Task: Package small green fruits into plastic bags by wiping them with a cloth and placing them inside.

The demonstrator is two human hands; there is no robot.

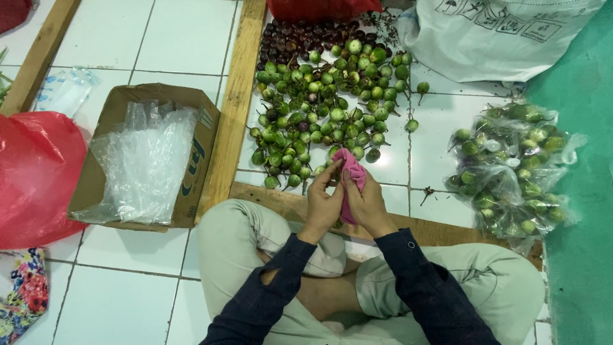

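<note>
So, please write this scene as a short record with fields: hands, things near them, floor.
left hand: fingers touch the pink cloth
right hand: holds the pink cloth
in front: pile of small green eggplants on the white tile floor, darker fruits behind
right side: clear bags of eggplants
left side: cardboard box with clear plastic bags; red bag
frame: wooden planks around the pile
posture: person sits cross-legged

Seated cross-legged, lower centre of frame. Both our forearms, in dark sleeves, angle up and inward from the bottom edge. Our hands meet just below mid-frame: left hand (323,203) fingers curled, fingertips raised; right hand (369,203) beside it, touching, fingers pinched closed.
</note>
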